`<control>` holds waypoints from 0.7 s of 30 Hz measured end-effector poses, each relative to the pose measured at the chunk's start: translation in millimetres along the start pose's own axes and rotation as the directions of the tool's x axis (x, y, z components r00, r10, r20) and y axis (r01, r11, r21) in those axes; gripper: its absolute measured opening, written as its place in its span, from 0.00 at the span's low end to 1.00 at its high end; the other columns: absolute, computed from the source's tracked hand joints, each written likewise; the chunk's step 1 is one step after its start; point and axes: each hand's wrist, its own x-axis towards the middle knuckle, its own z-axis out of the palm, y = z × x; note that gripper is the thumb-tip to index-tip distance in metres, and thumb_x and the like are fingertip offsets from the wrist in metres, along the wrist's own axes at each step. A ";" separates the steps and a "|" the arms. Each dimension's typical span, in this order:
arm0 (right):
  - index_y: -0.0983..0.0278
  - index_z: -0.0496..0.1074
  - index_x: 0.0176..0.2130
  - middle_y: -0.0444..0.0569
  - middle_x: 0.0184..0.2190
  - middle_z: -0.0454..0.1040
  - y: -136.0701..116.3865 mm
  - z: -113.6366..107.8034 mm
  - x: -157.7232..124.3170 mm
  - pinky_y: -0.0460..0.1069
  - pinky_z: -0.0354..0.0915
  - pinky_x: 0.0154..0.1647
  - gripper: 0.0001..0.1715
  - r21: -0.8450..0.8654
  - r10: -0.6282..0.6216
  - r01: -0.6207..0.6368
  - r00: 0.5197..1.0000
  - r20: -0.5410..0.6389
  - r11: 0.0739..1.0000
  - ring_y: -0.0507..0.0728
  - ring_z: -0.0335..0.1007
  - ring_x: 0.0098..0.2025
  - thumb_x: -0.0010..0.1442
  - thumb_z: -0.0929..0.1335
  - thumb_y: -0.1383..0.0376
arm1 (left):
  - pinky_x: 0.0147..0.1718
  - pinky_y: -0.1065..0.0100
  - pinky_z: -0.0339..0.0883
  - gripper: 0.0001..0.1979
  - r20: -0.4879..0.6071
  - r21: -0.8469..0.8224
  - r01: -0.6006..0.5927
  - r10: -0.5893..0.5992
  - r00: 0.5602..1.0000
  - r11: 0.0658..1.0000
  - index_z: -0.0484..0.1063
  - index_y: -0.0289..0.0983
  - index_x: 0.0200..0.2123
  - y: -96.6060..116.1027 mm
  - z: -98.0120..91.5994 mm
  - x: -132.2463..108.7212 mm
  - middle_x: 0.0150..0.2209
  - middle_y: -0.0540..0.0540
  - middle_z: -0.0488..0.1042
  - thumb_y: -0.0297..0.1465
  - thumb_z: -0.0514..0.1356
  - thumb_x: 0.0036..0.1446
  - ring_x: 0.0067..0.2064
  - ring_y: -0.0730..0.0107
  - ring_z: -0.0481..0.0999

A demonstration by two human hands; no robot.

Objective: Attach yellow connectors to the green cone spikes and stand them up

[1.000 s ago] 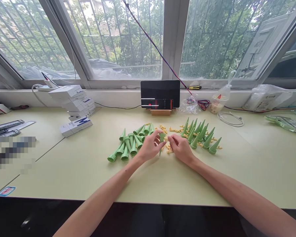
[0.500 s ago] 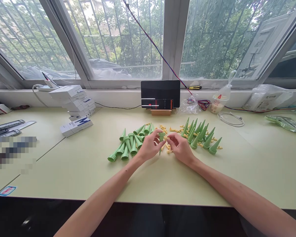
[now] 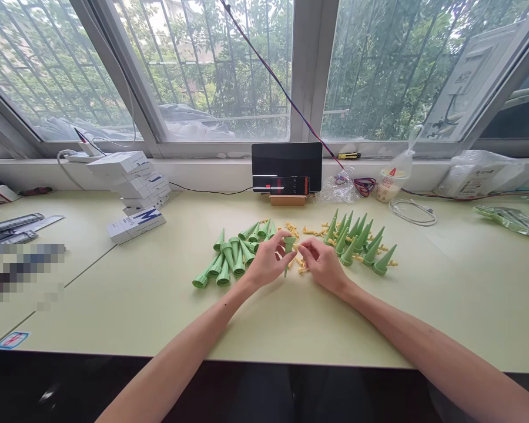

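Observation:
My left hand [image 3: 268, 262] pinches a green plastic cone [image 3: 288, 251], wide end up and tip down, just above the pale green table [image 3: 158, 305]. My right hand [image 3: 321, 262] is closed in a pinch beside the cone's top, holding a small yellow piece [image 3: 296, 247] against it. A pile of lying green cones [image 3: 233, 254] is left of my hands. A group of cones with yellow pieces in them [image 3: 357, 242] lies to the right. Loose yellow pieces [image 3: 308, 230] are scattered behind my hands.
A dark tablet with a phone [image 3: 286, 170] leans at the window sill. Stacked white boxes [image 3: 132, 188] sit at the back left. A white cable [image 3: 412, 212], a bagged cup [image 3: 390, 181] and plastic bags [image 3: 480, 173] lie at the back right.
My right hand has shifted slightly left, bringing the yellow piece to the top of the cone. The left hand has hardly moved.

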 end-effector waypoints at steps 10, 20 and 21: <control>0.62 0.67 0.30 0.41 0.17 0.64 0.6 -0.5 -0.5 0.48 0.58 0.24 0.21 -0.032 0.008 -0.007 1.000 0.012 0.999 0.53 0.59 0.20 0.67 0.61 0.50 | 0.26 0.73 0.68 0.16 0.006 0.018 -0.036 0.036 0.999 0.999 0.66 0.40 0.49 -1.4 0.6 -0.5 0.29 0.52 0.67 0.36 0.60 0.58 0.27 0.75 0.70; 0.62 0.63 0.25 0.42 0.18 0.61 4.4 0.2 0.8 0.47 0.51 0.23 0.25 -0.078 -0.041 0.041 0.999 -0.009 0.996 0.51 0.52 0.21 0.68 0.59 0.51 | 0.24 0.75 0.67 0.15 0.023 0.008 -0.057 0.057 0.998 0.998 0.66 0.40 0.48 -0.6 1.2 -0.8 0.27 0.53 0.66 0.36 0.60 0.58 0.26 0.77 0.70; 0.62 0.63 0.25 0.42 0.18 0.61 4.6 0.3 0.9 0.47 0.51 0.23 0.25 -0.082 -0.042 0.041 0.999 -0.011 0.996 0.51 0.52 0.21 0.69 0.59 0.51 | 0.24 0.75 0.67 0.15 0.024 0.008 -0.059 0.058 0.998 0.998 0.66 0.40 0.48 -0.5 1.2 -0.8 0.27 0.53 0.66 0.36 0.60 0.58 0.26 0.77 0.70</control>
